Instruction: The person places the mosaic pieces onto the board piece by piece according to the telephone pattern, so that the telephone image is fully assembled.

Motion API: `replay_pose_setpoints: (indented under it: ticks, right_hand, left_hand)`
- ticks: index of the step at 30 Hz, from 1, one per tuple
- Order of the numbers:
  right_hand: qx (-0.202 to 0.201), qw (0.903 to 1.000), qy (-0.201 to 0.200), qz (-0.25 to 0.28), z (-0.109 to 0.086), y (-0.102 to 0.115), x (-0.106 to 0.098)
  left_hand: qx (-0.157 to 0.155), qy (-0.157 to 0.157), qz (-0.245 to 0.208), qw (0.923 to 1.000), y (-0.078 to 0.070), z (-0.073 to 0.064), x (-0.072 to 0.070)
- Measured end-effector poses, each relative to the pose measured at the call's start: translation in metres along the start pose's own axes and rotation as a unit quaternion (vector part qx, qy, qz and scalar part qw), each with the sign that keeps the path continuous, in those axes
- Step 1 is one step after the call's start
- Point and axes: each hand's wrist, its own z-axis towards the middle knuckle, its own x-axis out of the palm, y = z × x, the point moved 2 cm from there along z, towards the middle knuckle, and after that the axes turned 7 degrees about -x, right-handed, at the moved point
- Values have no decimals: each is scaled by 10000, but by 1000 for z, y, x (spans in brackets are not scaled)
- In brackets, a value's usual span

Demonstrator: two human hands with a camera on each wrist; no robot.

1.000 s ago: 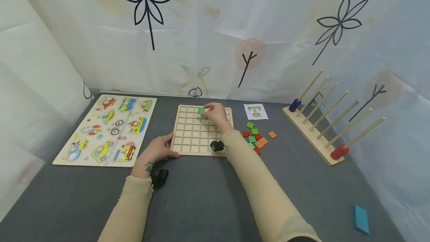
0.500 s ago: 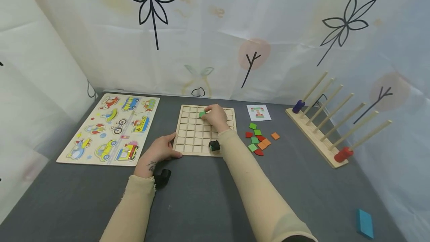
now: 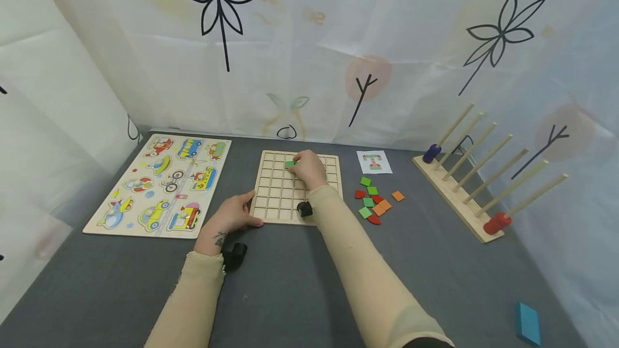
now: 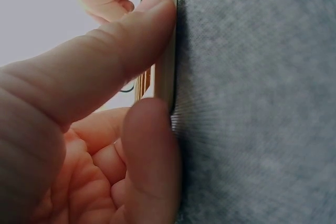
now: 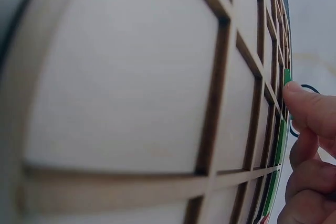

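Note:
In the head view, my right hand (image 3: 309, 169) is over the far part of a wooden grid board (image 3: 272, 201). Its thumb and fingers pinch a green square tile (image 3: 289, 165). The right wrist view shows the thumb on this green tile (image 5: 287, 76) at the grid, with more green tiles (image 5: 280, 145) and a bit of red (image 5: 265, 219) in cells beside it, partly hidden from the head camera by the hand. My left hand (image 3: 232, 215) holds the board's near left corner. In the left wrist view its thumb lies against the board's edge (image 4: 167, 72) and a finger touches round the corner.
Right of the board lie loose green, red and orange tiles (image 3: 368, 202) below a printed pattern card (image 3: 374, 162). A vehicle puzzle board (image 3: 159, 192) is at left. A peg stand (image 3: 454, 192) and a blue block (image 3: 527, 324) are at right.
The head view has shifted slightly. My right hand has moved the green tile a little nearer and left over the grid. The left hand has stayed at the board's corner.

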Motion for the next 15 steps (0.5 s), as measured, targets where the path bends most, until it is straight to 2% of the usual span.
replay_pose_setpoints:
  ticks: [5,9,12,15]
  right_hand:
    - [45,9999,120,92,-1,2,-1]
    - [-93,9991,200,362,-3,-1,-4]
    - [-378,9954,218,848,-5,-6,-9]
    - [-617,9848,200,1610,-10,-12,-18]
  left_hand:
    - [0,37,-38,10000,1,0,0]
    - [-15,34,-41,10000,1,1,1]
    - [-65,25,-38,10000,1,1,1]
    - [-75,33,-29,10000,1,1,1]
